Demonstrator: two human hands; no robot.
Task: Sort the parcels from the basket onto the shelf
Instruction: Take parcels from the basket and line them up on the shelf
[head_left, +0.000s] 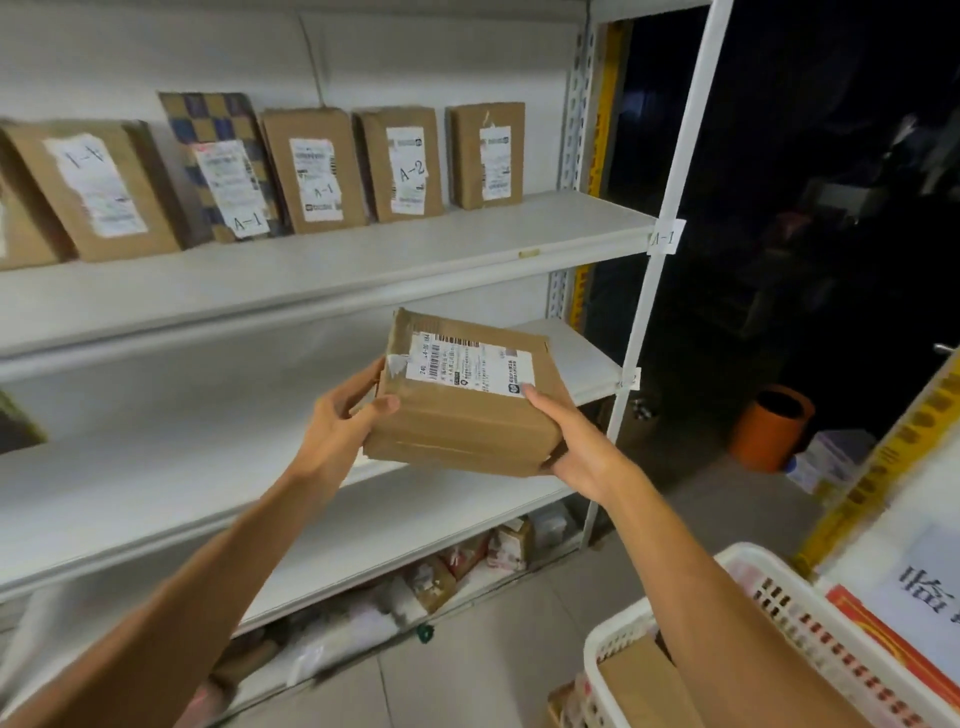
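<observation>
I hold a brown cardboard parcel (467, 410) with a white shipping label in front of the white shelf (332, 265). My left hand (337, 415) grips its left edge, thumb on top. My right hand (576, 441) grips its right corner, thumb on the label. The parcel hangs in the air at the height of the second shelf board. At the lower right stands the white plastic basket (753, 587), with at least one brown parcel (644, 686) inside, partly hidden by my right arm.
Several labelled cardboard parcels (311, 171) marked A-1 and A-2 lean upright on the top shelf board. A tag A-1 (665, 238) sticks to the shelf post. More packages (467, 561) lie under the lowest board. An orange bin (769, 426) stands on the floor at right.
</observation>
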